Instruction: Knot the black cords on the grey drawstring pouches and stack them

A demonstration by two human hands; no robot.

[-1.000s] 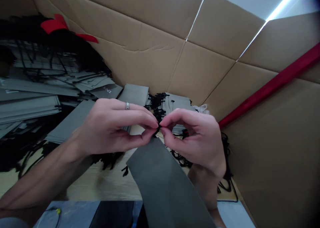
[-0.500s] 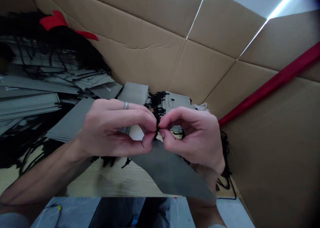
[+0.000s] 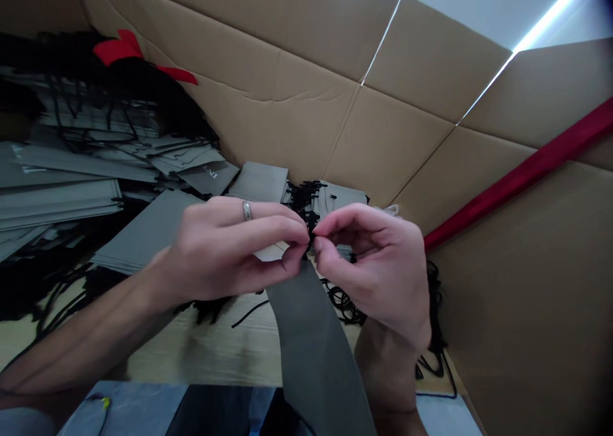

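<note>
Pinching a black cord [image 3: 310,239] together — left hand [image 3: 230,251], right hand [image 3: 378,263] — atop a grey paper bag [image 3: 316,353]

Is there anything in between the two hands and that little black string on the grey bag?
Nothing visible. The left hand and the right hand already meet at the black string at the top edge of the grey bag, fingertips pinching right on it. Their own fingers hide most of the string.

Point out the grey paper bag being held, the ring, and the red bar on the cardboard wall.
grey paper bag [image 3: 313,340]: head view, middle of its flat face.
ring [image 3: 246,210]: head view, band on a left-hand finger.
red bar [image 3: 522,171]: head view, mid-length of the bar.
</note>
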